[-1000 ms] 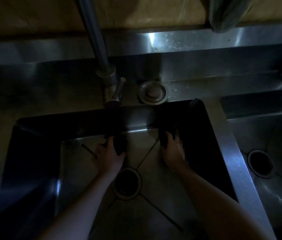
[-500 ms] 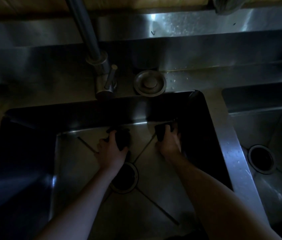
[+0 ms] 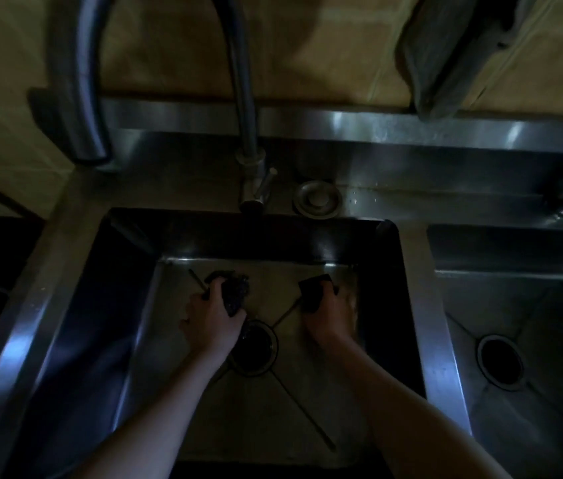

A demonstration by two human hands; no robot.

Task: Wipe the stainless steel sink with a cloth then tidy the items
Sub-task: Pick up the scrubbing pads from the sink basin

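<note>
Your left grip (image 3: pixel 212 318) was clenched on a dark crumpled cloth (image 3: pixel 233 292), centre frame, on the floor of the stainless steel sink (image 3: pixel 423 305). Right grip (image 3: pixel 330 312) pinched a dark flat pad (image 3: pixel 312 292). The back wall lay just above both, and the round drain (image 3: pixel 254 350) lay below, nearer the left.

Brushed steel sink (image 3: pixel 435 323), smooth, with soft glossy streaks along its rim and walls. In the fingers of the left hand (image 3: pixel 212 318), a dark cloth (image 3: pixel 235 292), crumpled, rough-looking and matt. In the fingers of the right hand (image 3: pixel 330 312), a flat dark pad (image 3: pixel 313 292), also matt. Beyond the fingertips, a smooth satin metal faucet (image 3: pixel 245 98) and a duller metal cap (image 3: pixel 318 201).
</note>
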